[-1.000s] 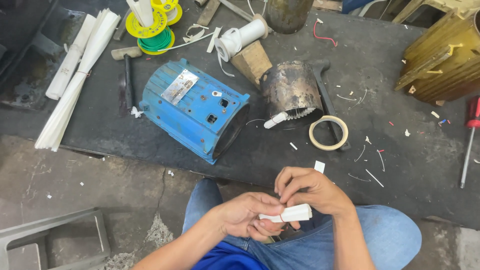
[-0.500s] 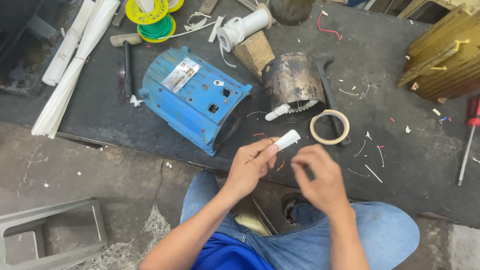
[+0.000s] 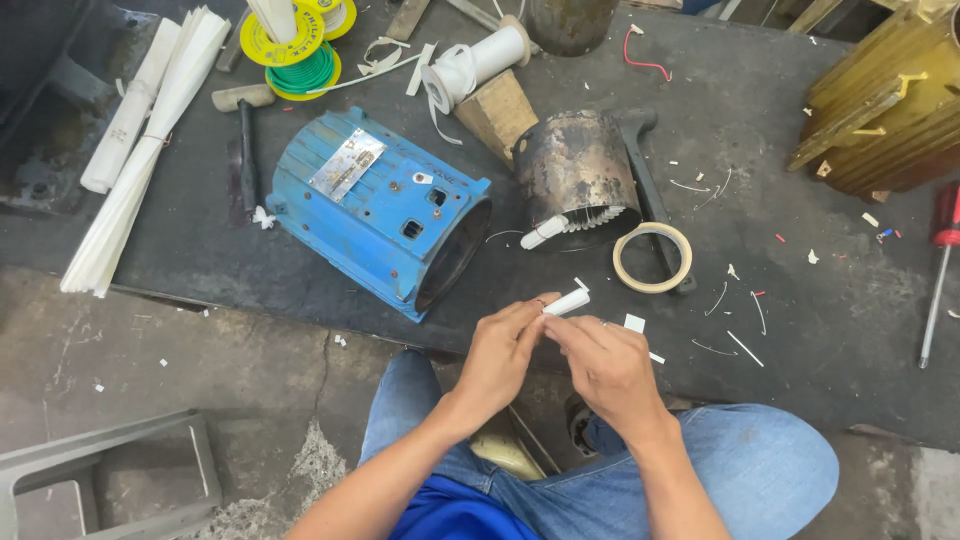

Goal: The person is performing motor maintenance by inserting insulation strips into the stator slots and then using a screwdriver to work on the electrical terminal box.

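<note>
Dark, scuffed rubber sheeting covers the low worktop [image 3: 300, 260] in front of me, with cracked grey concrete floor [image 3: 200, 380] below it and my blue-jeaned knees at the bottom edge of the view.

Both my hands meet just over the near edge of the worktop. My left hand [image 3: 500, 352] is closed in a pinch, thumb and forefinger gripping the lower end of a small white rolled paper strip [image 3: 567, 301], which angles up and to the right. My right hand [image 3: 608, 368] is curled loosely, its fingertips touching the same strip just beside the left thumb.

Behind my left hand lies a blue ribbed metal motor housing [image 3: 375, 215] on its side, its open end facing toward me and to the right. To its right sits a rusty, dark cylindrical motor stator [image 3: 575, 165], with white strips poking from its slots. A ring of beige tape [image 3: 652, 257] lies flat near it, just beyond my right hand.

Far left, a bundle of long white paper sheets [image 3: 140, 160] rests at an angle. Spools of yellow and green wire [image 3: 292, 50] sit at the top, near a white spool of tape [image 3: 475, 65]. A red-handled screwdriver [image 3: 940, 270] lies at the far right, well apart from my hands.
</note>
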